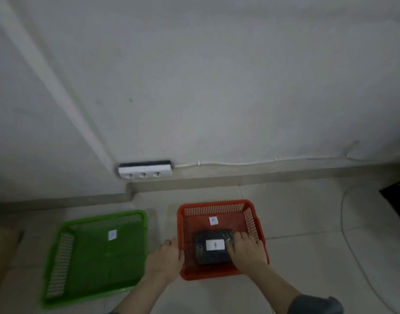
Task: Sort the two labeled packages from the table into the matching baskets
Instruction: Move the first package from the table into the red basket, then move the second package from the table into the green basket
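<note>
Your right hand (245,248) rests fingers-down on the black wrapped package (213,248) in the red basket (217,206). Your left hand (166,257) steadies the basket's left rim. The package looks light and slick-wrapped; grip its edges.

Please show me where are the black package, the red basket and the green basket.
black package (213,253): head view, its dark wrapping.
red basket (213,208): head view, far wall.
green basket (58,266): head view, left wall.

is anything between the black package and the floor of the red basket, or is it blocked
Nothing visible blocks it. The black package is already inside the red basket, with the right hand on its right side and the left hand at the basket's left wall. Only a small white label lies on the basket floor, behind the package.
</note>
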{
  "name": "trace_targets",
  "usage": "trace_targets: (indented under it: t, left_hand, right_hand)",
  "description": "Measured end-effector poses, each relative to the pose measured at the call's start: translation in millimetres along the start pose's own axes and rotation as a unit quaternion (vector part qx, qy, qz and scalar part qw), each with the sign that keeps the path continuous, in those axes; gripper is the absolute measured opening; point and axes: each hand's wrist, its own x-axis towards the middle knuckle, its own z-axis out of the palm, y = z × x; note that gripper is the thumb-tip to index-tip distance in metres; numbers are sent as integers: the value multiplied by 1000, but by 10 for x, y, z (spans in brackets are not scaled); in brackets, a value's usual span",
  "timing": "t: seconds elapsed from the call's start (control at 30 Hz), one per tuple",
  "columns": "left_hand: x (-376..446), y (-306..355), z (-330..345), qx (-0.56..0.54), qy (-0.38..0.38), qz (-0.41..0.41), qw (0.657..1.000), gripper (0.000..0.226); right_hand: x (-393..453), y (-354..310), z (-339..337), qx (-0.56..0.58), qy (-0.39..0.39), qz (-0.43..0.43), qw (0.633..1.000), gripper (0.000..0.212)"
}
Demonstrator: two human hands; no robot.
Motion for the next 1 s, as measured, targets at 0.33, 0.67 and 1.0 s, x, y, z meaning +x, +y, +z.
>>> trace_targets:
  t: [0.33, 0.67, 1.0]
  left_hand:
    - [-2396, -874, -3277, 7, 170, -103, 980, 28]
    - [-4895, -2334, -5004, -13, 324, -261, 909, 35]
    - [-6243, -3931, -5349, 8, 378, -337, 862, 45]
  right_hand:
    - [-1759, -2256, -3295, 47, 89, -246, 964, 41]
    - [-3547, -4614, -4862, 93, 188, -471, 857, 40]
    - [-4683, -6651, -4840, 86, 203, -515, 828, 40]
